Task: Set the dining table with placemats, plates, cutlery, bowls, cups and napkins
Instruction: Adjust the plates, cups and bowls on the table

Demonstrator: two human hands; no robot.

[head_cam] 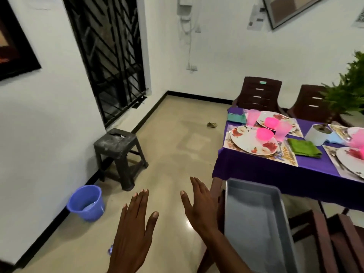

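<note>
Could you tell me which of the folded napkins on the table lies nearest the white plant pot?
The light blue napkin, which lies right against the white plant pot. The green napkin sits slightly apart, and the teal napkin is at the far corner.

No readable text, brand or number for you anywhere in view, papers (256, 18) pinned on the far wall too blurred to read, green tag (262, 82) on the chair back (260, 93) shows no legible lettering
</note>
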